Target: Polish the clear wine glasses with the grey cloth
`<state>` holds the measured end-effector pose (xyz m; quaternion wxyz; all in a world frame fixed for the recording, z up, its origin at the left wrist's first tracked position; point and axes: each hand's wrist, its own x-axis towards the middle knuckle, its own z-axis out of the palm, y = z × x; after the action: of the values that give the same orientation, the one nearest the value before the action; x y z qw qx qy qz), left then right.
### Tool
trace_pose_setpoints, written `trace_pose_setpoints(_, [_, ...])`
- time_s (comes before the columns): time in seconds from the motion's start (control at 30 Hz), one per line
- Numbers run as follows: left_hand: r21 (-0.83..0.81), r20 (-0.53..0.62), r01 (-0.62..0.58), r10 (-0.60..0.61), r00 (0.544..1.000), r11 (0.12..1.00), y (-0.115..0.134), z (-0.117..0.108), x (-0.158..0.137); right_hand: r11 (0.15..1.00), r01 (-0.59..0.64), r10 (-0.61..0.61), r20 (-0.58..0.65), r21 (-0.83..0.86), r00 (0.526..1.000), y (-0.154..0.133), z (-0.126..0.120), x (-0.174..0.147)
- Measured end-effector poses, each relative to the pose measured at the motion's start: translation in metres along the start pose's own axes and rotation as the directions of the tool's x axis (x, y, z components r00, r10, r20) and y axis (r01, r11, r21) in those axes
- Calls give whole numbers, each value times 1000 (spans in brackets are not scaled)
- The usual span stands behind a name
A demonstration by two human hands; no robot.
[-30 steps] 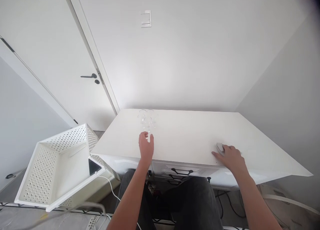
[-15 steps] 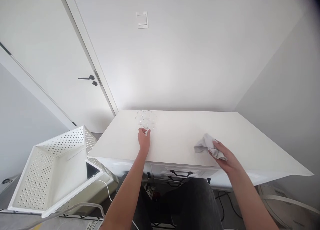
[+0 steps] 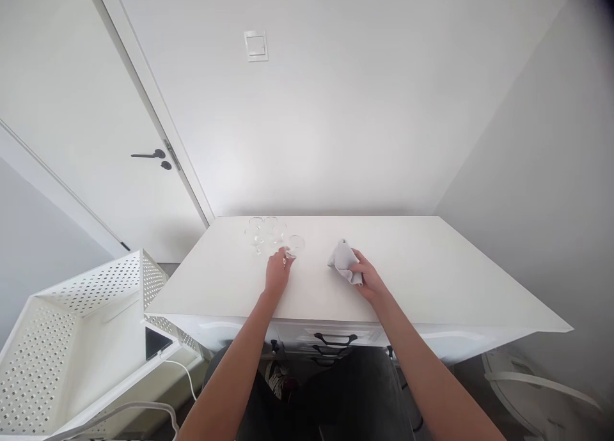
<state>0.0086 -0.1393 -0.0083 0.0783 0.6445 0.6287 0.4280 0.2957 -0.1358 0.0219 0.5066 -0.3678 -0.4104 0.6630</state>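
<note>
My left hand [image 3: 277,271] is closed, with thumb and fingers pinched round the lower part of a clear stemmed glass [image 3: 297,242]. The bowl of this glass points to the right of the hand, and it looks tilted. Several more clear glasses [image 3: 256,226] stand close together just behind and to the left, their outlines faint against the white top. A crumpled light-grey cloth [image 3: 343,259] is gripped in my right hand [image 3: 367,278], a short way right of the glass and over the cabinet top.
Under my hands is a white cabinet top [image 3: 422,268], with dark handles [image 3: 336,339] on the drawer fronts. A white perforated basket [image 3: 103,339] sits at the left, with a dark phone-like device [image 3: 157,343] at its edge. Behind are a wall and a door [image 3: 119,96].
My left hand has drawn a glass rightward, away from the cluster. My right hand has brought the cloth left, nearer to it. The camera view has shifted slightly.
</note>
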Motion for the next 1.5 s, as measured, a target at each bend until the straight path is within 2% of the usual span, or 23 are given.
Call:
trace_pose_setpoints(0.1, [7, 145, -162, 159, 976, 987, 10, 20, 11, 998, 38, -38, -8, -45, 999, -6, 6, 31])
trace_pose_setpoints(0.23, [60, 218, -357, 337, 916, 932, 15, 47, 39, 971, 185, -199, -84, -153, 976, -11, 12, 68])
trace_pose_setpoints(0.3, [84, 217, -384, 359, 908, 920, 12, 54, 52, 919, 272, -306, -82, -287, 949, -11, 14, 80])
trace_pose_setpoints(0.37, [98, 214, -375, 348, 913, 922, 8, 59, 64, 828, 322, -386, -51, -460, 921, -8, 14, 88])
trace_pose_setpoints(0.47, [109, 200, -360, 334, 921, 926, 0, 64, 76, 686, 306, -438, -39, -660, 898, 1, 14, 98])
trace_pose_setpoints(0.57, [132, 186, -368, 341, 921, 921, -6, 71, 87, 611, 290, -498, -73, -736, 864, 13, 15, 110])
trace_pose_setpoints(0.63, [155, 189, -377, 347, 919, 913, -10, 77, 93, 598, 302, -566, -125, -742, 815, 18, 16, 120])
trace_pose_setpoints(0.67, [169, 184, -382, 352, 918, 908, -11, 81, 96, 600, 318, -591, -139, -734, 795, 19, 16, 124])
trace_pose_setpoints(0.7, [185, 174, -391, 362, 916, 902, -13, 83, 98, 610, 341, -595, -130, -715, 793, 19, 15, 129])
trace_pose_setpoints(0.77, [217, 135, -413, 392, 910, 884, -15, 88, 100, 674, 386, -521, -35, -630, 853, 14, 12, 135])
trace_pose_setpoints(0.83, [233, 106, -455, 442, 890, 860, -17, 90, 100, 772, 375, -365, 126, -513, 923, 6, 7, 137])
trace_pose_setpoints(0.87, [229, 110, -488, 476, 873, 842, -17, 90, 99, 810, 351, -290, 199, -470, 936, 1, 5, 136])
trace_pose_setpoints(0.97, [190, 149, -575, 555, 818, 796, -14, 88, 98, 839, 316, -156, 361, -443, 920, -12, -3, 132])
trace_pose_setpoints(1.03, [164, 141, -574, 557, 819, 802, -10, 86, 98, 843, 313, -120, 413, -438, 903, -15, -7, 131])
trace_pose_setpoints(1.13, [99, 74, -519, 514, 855, 849, -3, 83, 99, 880, 291, -134, 394, -374, 909, -11, -14, 138])
trace_pose_setpoints(1.2, [28, 49, -466, 465, 884, 884, 1, 82, 99, 908, 280, -185, 304, -311, 935, -4, -17, 146])
trace_pose_setpoints(1.3, [-82, 106, -387, 394, 913, 918, 5, 82, 98, 927, 280, -245, 164, -248, 955, 3, -20, 155])
trace_pose_setpoints(1.4, [-164, 186, -310, 338, 923, 937, 7, 83, 96, 916, 311, -273, 175, -253, 946, 3, -22, 156])
trace_pose_setpoints(1.5, [-244, 208, -235, 288, 935, 941, 10, 82, 97, 914, 323, -273, 216, -245, 937, 0, -23, 153])
